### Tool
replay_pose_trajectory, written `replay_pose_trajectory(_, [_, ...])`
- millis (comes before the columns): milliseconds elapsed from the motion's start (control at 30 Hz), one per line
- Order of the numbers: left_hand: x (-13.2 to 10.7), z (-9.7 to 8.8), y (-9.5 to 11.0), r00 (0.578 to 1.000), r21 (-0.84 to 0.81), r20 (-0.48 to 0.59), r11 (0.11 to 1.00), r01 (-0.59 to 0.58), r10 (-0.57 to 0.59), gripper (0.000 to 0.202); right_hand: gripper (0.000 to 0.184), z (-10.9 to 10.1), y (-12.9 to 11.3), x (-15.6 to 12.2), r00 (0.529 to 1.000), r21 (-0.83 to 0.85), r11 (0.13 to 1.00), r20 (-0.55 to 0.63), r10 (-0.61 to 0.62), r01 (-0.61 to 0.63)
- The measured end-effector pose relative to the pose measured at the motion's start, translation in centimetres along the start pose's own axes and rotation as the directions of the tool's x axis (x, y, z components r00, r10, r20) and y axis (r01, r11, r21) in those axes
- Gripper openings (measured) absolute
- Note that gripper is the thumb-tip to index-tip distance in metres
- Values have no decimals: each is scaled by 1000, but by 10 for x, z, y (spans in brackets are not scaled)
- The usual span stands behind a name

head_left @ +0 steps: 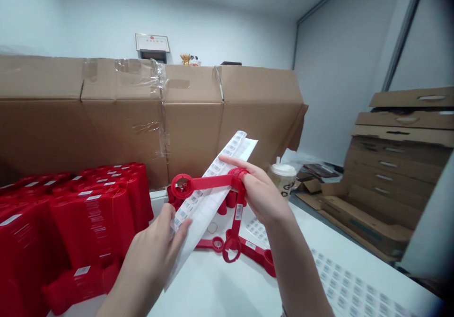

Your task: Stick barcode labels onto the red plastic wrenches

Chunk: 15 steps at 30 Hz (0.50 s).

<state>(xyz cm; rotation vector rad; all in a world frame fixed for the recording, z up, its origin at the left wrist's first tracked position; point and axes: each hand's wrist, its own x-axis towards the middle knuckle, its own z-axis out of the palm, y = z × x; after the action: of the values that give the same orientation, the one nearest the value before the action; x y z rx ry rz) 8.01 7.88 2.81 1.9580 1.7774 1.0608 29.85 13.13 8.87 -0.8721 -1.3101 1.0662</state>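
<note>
Fingers (232,161) of the right hand (260,196) pinch the corner of a glossy red plastic bracket (209,183), ring-ended and barcode-stickered, above the table (220,288), while the left hand (154,253) grips a white label sheet (198,208) just behind it.

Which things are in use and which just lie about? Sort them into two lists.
In use: left hand holding label sheet; right hand holding red plastic part.
Lying about: lidded cup, flattened cartons, stacked red parts, spare label sheets on the table.
</note>
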Motion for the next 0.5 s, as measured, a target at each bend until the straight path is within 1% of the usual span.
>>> replay_pose_trajectory(33, [0,-1,-2,999,-56,45,998,-8,11,36,60,0,0,0,1000,-27,1000,2,0,0])
replay_pose_trajectory(100, [0,-3,-6,988,-233,144,972,-13,48,39,59,1,1,-1,1000,-73,997,19,-12,14])
replay_pose_trajectory(167, [-1,-7,-8,966,-420,241,908,19,91,38,57,3,0,-3,998,-106,994,51,-30,35])
replay_pose_trajectory(200, [-2,-10,-8,953,-477,284,878,43,108,37,56,5,0,-4,997,-121,992,71,-37,46])
replay_pose_trajectory(267, [-4,-18,-11,927,-506,358,858,90,114,34,54,8,-2,-6,994,-153,987,103,-37,53])
replay_pose_trajectory(333, [-8,-29,-16,913,-462,398,880,114,91,37,54,9,-3,-8,991,-191,980,127,-30,54])
replay_pose_trajectory(433, [-12,-50,-30,879,-436,468,888,147,85,51,50,10,-6,-14,983,-243,967,181,-27,72])
replay_pose_trajectory(467, [-13,-56,-35,877,-439,476,883,168,70,53,49,10,-8,-16,975,-274,957,218,-34,95])
replay_pose_trajectory(500, [-13,-62,-38,900,-466,434,867,180,47,51,48,11,-9,-19,962,-313,941,270,-42,129])
